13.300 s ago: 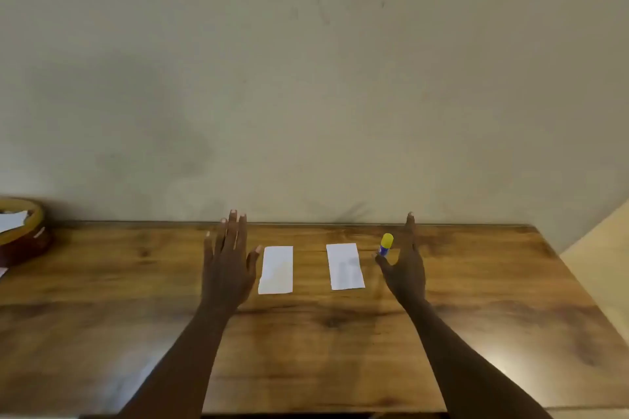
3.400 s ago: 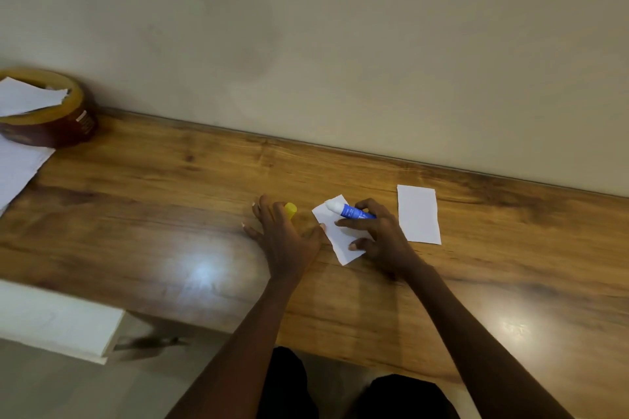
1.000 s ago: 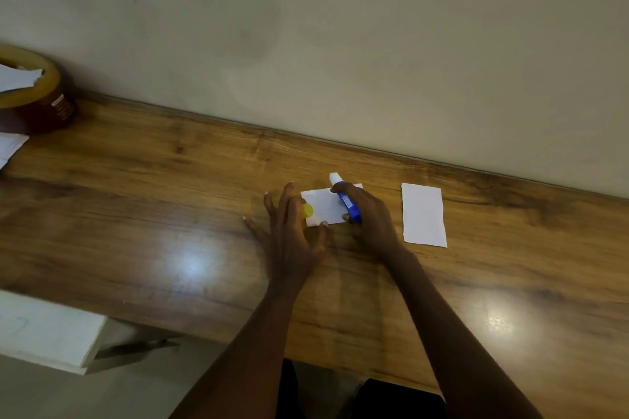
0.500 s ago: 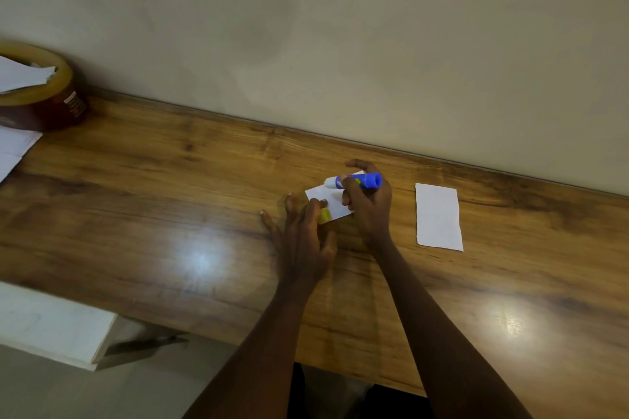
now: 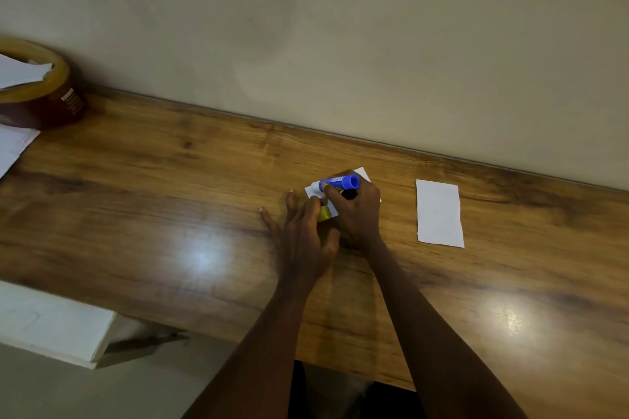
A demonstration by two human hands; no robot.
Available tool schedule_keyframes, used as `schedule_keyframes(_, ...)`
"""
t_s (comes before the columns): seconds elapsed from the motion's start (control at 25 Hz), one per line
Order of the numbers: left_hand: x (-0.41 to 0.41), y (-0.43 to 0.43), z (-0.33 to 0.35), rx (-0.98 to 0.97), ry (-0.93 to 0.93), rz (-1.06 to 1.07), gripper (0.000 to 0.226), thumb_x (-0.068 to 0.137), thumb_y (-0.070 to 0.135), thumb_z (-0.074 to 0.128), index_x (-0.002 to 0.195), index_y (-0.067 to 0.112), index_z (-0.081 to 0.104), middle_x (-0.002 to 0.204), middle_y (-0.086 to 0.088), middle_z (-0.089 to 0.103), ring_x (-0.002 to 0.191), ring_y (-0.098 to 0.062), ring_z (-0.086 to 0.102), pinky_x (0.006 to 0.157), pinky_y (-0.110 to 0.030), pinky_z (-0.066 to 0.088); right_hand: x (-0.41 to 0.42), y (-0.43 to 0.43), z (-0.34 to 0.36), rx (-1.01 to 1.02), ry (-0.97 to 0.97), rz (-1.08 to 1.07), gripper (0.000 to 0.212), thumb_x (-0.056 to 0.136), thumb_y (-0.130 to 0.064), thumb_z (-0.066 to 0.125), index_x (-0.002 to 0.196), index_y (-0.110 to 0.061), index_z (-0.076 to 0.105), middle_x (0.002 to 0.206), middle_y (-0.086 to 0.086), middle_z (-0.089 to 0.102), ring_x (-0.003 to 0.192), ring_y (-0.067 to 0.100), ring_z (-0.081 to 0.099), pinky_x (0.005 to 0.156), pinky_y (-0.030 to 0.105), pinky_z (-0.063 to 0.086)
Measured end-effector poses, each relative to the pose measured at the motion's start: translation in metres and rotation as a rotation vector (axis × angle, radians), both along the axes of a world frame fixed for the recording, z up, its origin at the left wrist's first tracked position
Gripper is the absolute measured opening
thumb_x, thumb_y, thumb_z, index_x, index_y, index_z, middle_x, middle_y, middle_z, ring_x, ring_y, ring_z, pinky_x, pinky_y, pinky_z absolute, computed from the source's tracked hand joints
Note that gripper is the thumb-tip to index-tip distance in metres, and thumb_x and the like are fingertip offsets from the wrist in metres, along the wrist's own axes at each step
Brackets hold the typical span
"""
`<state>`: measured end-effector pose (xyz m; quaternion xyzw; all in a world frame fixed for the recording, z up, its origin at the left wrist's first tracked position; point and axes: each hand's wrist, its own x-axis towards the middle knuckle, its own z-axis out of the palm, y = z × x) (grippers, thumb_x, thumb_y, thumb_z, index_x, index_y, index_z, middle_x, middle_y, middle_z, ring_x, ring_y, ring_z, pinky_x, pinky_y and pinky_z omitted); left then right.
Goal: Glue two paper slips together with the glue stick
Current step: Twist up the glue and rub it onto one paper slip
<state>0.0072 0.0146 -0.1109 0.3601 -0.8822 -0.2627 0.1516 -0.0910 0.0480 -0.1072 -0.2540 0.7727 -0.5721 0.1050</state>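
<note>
Mostly hidden slip (image 5: 363,174): right hand (image 5: 357,211) grips glue stick (image 5: 338,182); left hand (image 5: 304,231) clasps yellow cap (image 5: 324,213).

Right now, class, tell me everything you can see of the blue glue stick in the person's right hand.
The blue glue stick is a short cylinder that looks like plastic, with a white label band on its barrel. It is uncapped and lies almost level, its flat blue base pointing right and its pale tip pointing left onto the white paper slip beneath it. The right hand grips its middle. Its yellow cap sits apart, under the left hand, which also rests on that slip.
</note>
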Motion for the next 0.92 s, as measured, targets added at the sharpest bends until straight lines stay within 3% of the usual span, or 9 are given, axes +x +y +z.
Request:
schedule_keyframes(0.2,-0.001,0.001,0.002,0.005,0.023,0.003,0.047,0.071,0.032,0.042,0.114,0.015,0.048,0.133,-0.012,0.053,0.141,-0.025,0.017,0.107,-0.056,-0.016,0.001,-0.001,-0.004,-0.019,0.009,-0.242,0.011,0.075,-0.01,0.068,0.075,-0.009,0.057,0.064,-0.001,0.056,0.052,0.001,0.047,0.057,0.005,0.039)
schedule_keyframes(0.4,-0.001,0.0,0.002,-0.001,0.015,-0.001,0.049,0.07,0.034,0.044,0.116,0.017,0.047,0.133,-0.011,0.053,0.141,-0.025,0.019,0.106,-0.057,-0.017,-0.002,-0.002,-0.002,-0.078,-0.039,-0.486,0.015,0.078,-0.014,0.065,0.084,-0.003,0.058,0.07,0.004,0.056,0.057,0.011,0.048,0.05,0.001,0.04)
schedule_keyframes(0.64,-0.002,0.0,0.001,-0.007,0.017,0.006,0.049,0.071,0.036,0.044,0.116,0.017,0.048,0.13,-0.01,0.056,0.14,-0.025,0.022,0.106,-0.055,-0.018,-0.001,0.0,0.01,-0.165,-0.037,-0.59,0.03,0.079,-0.004,0.063,0.107,0.004,0.057,0.101,0.022,0.066,0.082,0.02,0.055,0.065,-0.005,0.039)
schedule_keyframes(0.76,-0.001,0.0,0.0,-0.001,0.022,0.002,0.049,0.072,0.036,0.043,0.117,0.017,0.048,0.132,-0.01,0.055,0.14,-0.025,0.02,0.106,-0.055,-0.019,0.017,0.01,0.009,-0.051,0.145,-0.456,0.037,0.077,0.002,0.06,0.113,0.003,0.054,0.109,0.025,0.062,0.092,0.026,0.056,0.082,0.013,0.04)
schedule_keyframes(0.84,-0.001,0.001,0.002,0.008,0.036,0.008,0.048,0.073,0.034,0.042,0.117,0.016,0.049,0.133,-0.011,0.054,0.141,-0.026,0.018,0.107,-0.057,-0.017,0.031,0.015,0.004,0.209,0.125,-0.319,0.037,0.081,-0.008,0.06,0.117,-0.004,0.053,0.12,0.022,0.058,0.108,0.033,0.053,0.095,0.034,0.036)
schedule_keyframes(0.92,0.0,0.001,0.004,0.018,0.061,0.007,0.05,0.073,0.032,0.041,0.12,0.016,0.048,0.136,-0.014,0.05,0.142,-0.027,0.015,0.108,-0.059,-0.015,0.036,0.017,-0.001,0.424,0.123,-0.206,0.036,0.084,-0.015,0.057,0.12,-0.01,0.05,0.13,0.017,0.052,0.122,0.031,0.043,0.106,0.042,0.022)
